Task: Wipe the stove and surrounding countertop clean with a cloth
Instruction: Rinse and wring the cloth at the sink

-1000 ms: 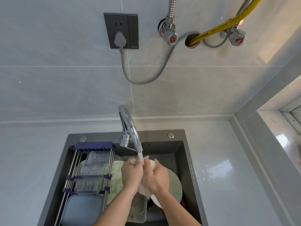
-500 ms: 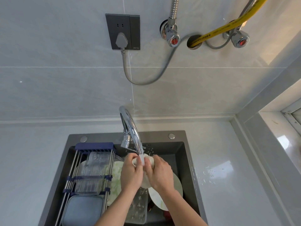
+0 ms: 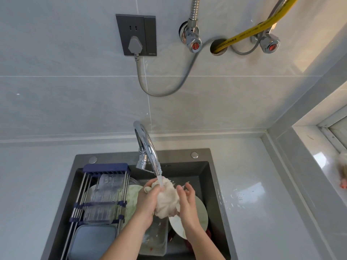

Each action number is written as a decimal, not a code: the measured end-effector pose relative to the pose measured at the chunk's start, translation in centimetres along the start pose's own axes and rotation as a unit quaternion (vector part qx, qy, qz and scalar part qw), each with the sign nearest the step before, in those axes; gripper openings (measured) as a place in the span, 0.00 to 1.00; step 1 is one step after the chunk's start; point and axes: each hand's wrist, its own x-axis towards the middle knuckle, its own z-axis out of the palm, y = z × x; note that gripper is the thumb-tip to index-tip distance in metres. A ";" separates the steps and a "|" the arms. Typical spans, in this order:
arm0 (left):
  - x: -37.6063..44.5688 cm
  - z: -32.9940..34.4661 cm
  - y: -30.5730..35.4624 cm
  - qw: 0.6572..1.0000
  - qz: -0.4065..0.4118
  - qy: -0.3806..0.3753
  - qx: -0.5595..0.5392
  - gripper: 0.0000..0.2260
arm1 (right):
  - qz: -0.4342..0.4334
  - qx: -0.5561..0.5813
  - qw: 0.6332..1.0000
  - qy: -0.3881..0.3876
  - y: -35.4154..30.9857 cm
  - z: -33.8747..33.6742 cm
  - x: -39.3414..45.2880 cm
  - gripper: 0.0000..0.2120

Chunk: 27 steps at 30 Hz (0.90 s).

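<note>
A wet white cloth (image 3: 166, 199) is bunched up under the water running from the chrome tap (image 3: 148, 147), over the dark sink (image 3: 210, 177). My left hand (image 3: 147, 203) grips the cloth from the left. My right hand (image 3: 186, 200) presses against its right side, fingers partly spread at the top. No stove is in view. The pale countertop (image 3: 262, 212) lies on both sides of the sink.
A metal rack with clear containers (image 3: 105, 196) spans the sink's left half, with a grey lid (image 3: 93, 241) below it. Plates (image 3: 197, 218) and a clear tub (image 3: 155, 239) lie in the sink. Water drops (image 3: 238, 197) sit right of the sink. A window sill (image 3: 328, 166) rises at the right.
The cloth has loosened from a tight wad into a larger bunch. My right hand has slid to its right side and its fingers have spread.
</note>
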 end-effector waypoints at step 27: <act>0.1 1.2 -0.2 0.985 -0.031 0.147 -0.085 0.15 | -0.314 -0.381 0.869 0.044 -1.2 2.5 1.1 0.23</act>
